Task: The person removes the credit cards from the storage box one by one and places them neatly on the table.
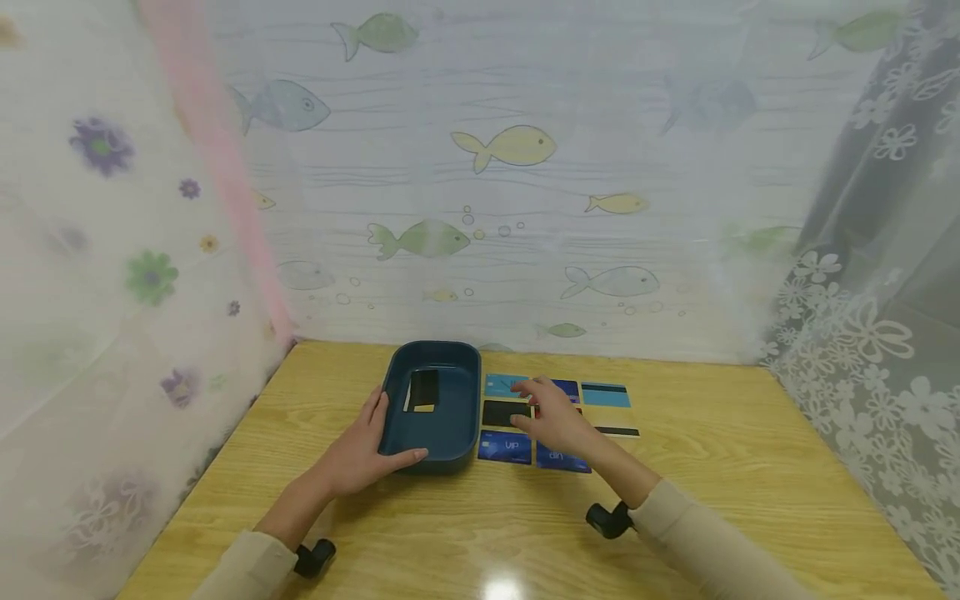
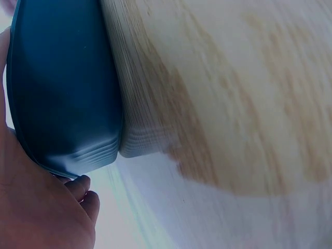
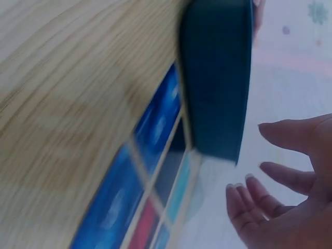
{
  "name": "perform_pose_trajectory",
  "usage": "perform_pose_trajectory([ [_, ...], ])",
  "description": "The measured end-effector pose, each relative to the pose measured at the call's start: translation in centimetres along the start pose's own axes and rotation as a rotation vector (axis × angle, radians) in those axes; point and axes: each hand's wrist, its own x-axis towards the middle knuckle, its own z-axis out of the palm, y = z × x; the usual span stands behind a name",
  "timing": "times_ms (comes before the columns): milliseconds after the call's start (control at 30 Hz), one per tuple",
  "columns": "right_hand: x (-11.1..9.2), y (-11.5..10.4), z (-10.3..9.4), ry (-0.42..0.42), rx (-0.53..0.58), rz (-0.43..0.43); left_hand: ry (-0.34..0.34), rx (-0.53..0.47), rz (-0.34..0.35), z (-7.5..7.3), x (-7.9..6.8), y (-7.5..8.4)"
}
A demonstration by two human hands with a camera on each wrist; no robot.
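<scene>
A dark blue plastic box (image 1: 459, 417) stands on the table, with a black card (image 1: 426, 387) and a pale card partly under it inside. My left hand (image 1: 355, 456) grips the box at its near left corner, thumb across the near rim, fingers along the left side. Right of the box, several cards lie in rows: a blue VIP card (image 1: 505, 448), a black card (image 1: 498, 413), a light blue card (image 1: 501, 384) and a red one (image 3: 142, 228), mostly covered in the head view. Above them hovers my right hand (image 1: 558, 417), fingers spread and holding nothing.
A light blue card with a black stripe (image 1: 606, 395) lies at the right end of the back row. The wooden table (image 1: 712, 467) meets a fish-print curtain (image 1: 517, 250) behind, with floral sheets on both sides. Black wrist-camera mounts (image 1: 609, 521) sit under the forearms.
</scene>
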Motion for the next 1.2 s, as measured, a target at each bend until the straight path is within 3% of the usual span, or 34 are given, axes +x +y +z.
perform_pose_trajectory([
  [367,3.5,-4.4,3.4,0.042,0.031,-0.139,0.015,0.005,0.010,0.1,0.0,0.0],
  [567,4.9,-5.2,4.6,0.017,0.078,-0.143,0.018,0.013,0.017,0.2,0.1,0.0],
  [733,6.3,-5.7,5.6,-0.001,0.101,-0.101,0.018,0.005,0.017,0.0,0.0,-0.1],
  [933,8.1,-6.7,6.9,-0.017,0.080,0.033,0.016,0.002,0.014,-0.2,0.0,-0.1],
  [1200,10.2,-6.4,9.1,-0.004,0.109,0.142,0.008,0.004,0.015,0.0,0.0,0.0],
])
